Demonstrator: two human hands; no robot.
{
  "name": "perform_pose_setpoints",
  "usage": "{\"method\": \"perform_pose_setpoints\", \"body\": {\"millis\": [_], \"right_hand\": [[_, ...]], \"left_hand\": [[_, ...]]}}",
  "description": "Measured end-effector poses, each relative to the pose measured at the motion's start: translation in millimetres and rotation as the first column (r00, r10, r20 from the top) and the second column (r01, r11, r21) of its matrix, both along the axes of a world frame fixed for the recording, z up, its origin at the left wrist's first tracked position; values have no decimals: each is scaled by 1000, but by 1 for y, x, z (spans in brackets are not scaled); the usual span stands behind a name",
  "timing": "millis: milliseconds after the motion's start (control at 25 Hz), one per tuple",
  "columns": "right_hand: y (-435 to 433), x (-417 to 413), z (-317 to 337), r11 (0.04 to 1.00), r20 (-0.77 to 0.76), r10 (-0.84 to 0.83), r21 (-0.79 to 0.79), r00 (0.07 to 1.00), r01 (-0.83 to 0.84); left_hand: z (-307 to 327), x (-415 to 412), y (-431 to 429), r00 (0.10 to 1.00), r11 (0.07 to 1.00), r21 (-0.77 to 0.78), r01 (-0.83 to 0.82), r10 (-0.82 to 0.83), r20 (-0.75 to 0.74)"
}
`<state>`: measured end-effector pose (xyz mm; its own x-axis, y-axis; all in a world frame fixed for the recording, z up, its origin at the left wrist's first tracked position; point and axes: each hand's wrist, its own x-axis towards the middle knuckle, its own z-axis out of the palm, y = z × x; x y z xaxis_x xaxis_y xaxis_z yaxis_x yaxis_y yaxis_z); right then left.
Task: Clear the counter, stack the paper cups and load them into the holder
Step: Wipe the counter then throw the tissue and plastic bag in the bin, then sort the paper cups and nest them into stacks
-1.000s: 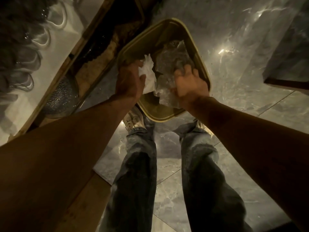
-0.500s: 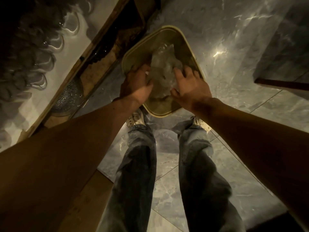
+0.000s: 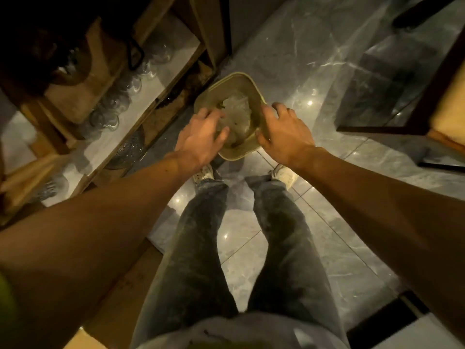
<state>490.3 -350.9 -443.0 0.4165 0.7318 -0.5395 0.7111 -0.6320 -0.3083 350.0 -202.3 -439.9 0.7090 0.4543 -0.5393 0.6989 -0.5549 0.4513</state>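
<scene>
A beige waste bin (image 3: 241,80) stands on the grey tiled floor just ahead of my feet. Crumpled clear plastic and white paper (image 3: 237,114) fill it. My left hand (image 3: 201,136) hovers over the bin's left rim with fingers spread and nothing in it. My right hand (image 3: 283,133) hovers over the right rim, fingers apart and also holding nothing. No paper cups or cup holder are in view.
A wooden shelf unit (image 3: 161,74) with several upturned glasses (image 3: 110,109) stands to the left, close to the bin. A dark-framed chair (image 3: 412,91) stands at the right. Glossy floor tiles (image 3: 339,248) spread around my legs.
Both hands have let go of the plastic and paper and lifted out of the bin. The view has pulled back, so the bin looks smaller and farther.
</scene>
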Motion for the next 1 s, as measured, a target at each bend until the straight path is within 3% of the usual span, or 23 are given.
{"method": "perform_pose_setpoints", "body": {"millis": [240,480,680,1000], "right_hand": [[-23,8,150,999,92,-38,37,995,34],[-59,17,267,931,179,-347,184,921,315],[-124,36,345,781,233,-612,331,756,530],[-304,88,456,609,382,-792,549,476,573]], "left_hand": [[142,9,-18,993,991,98,97,-103,62],[256,55,-34,893,913,208,352,-393,218],[336,117,-63,725,780,327,533,-621,299],[449,230,-230,388,598,516,613,-797,462]]}}
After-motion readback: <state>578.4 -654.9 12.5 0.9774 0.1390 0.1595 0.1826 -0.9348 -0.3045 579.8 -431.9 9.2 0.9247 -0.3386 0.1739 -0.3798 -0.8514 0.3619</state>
